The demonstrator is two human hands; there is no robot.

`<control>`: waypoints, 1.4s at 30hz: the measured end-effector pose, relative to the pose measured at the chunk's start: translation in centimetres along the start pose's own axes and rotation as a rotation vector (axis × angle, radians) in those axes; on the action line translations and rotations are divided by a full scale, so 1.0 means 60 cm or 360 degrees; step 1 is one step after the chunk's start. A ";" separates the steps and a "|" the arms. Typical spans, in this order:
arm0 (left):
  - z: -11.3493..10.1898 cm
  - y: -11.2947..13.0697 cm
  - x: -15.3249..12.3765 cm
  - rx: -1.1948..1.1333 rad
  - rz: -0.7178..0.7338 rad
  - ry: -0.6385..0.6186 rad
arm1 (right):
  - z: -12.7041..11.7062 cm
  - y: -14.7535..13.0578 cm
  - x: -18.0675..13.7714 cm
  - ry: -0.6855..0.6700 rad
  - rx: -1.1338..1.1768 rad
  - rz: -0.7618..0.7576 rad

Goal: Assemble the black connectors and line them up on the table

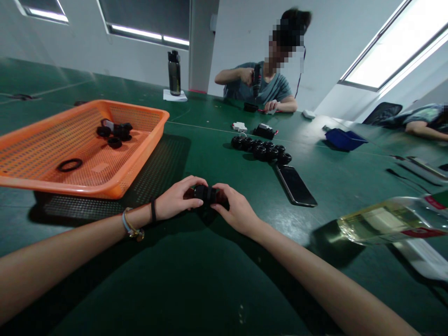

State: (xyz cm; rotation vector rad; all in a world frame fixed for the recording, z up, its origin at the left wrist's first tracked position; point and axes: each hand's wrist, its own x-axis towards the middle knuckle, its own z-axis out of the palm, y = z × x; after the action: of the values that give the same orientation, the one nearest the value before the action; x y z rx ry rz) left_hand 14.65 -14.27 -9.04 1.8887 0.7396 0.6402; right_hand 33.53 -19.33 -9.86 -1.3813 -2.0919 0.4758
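Observation:
Both my hands meet over a small black cylindrical part (pixel 206 192) low on the green table (pixel 210 280). My left hand (pixel 178 198) pinches its left end, fingers curled round it. My right hand (pixel 235 208) grips its right end, fingers closed. An orange mesh basket (pixel 115 184) to the left holds a few black parts (pixel 115 133) and a black ring (pixel 70 164). Beyond my hands lies a cluster of several black round parts (pixel 262 149).
A dark phone (pixel 296 185) lies right of my hands. A clear bottle of yellowish liquid (pixel 388 221) lies at the right. Across the table a person holds a power screwdriver (pixel 257 80). A dark flask (pixel 174 72) and a blue tray (pixel 345 139) stand farther off.

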 end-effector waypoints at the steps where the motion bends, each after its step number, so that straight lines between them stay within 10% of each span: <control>1: 0.000 0.000 0.000 -0.0016 -0.0008 -0.0007 | 0.000 0.000 0.000 0.0000 0.0003 0.0004; 42: -0.002 0.002 0.001 -0.0001 -0.0014 -0.0042 | -0.004 -0.003 0.003 -0.0071 -0.0024 0.0095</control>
State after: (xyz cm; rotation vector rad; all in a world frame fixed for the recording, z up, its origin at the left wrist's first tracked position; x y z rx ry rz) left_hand 14.63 -14.20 -8.87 1.8891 0.7308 0.6090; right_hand 33.49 -19.27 -9.53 -1.4575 -2.0986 0.5208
